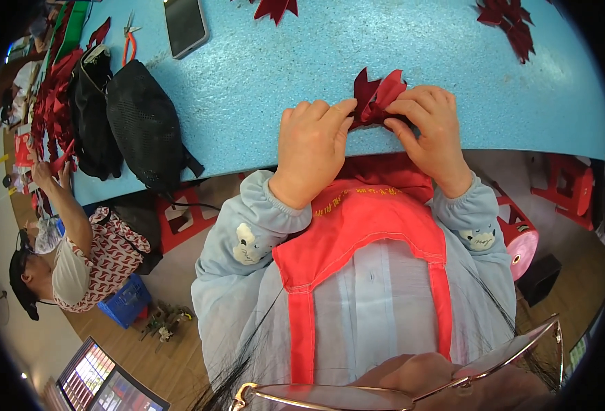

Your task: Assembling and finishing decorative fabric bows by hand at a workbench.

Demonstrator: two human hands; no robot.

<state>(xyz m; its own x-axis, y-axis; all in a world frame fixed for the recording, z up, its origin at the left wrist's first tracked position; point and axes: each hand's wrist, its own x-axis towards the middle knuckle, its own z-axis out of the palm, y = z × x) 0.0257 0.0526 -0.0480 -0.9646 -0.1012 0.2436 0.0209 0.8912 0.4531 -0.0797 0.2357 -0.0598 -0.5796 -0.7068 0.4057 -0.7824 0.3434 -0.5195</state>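
Observation:
Close to the near edge of the blue table (pixel 247 103), a dark red ribbon bow (pixel 379 92) with notched tails is held between my two hands. My left hand (pixel 312 147) pinches its left side between thumb and fingertips. From the other side, my right hand (pixel 431 130) grips the bow near its middle, thumb below and fingers curled above. Part of the bow is hidden behind the fingers. Another red bow (pixel 275 9) lies at the far edge of view, and a darker bow (pixel 511 27) rests at the far right.
A black phone (pixel 186 27), orange-handled pliers (pixel 130 42) and a black mesh bag (pixel 143 123) lie on the left. Beyond them is a heap of red ribbon (pixel 54 103). A co-worker (pixel 90 267) reaches toward that heap. Red stools (pixel 568 188) stand by the table.

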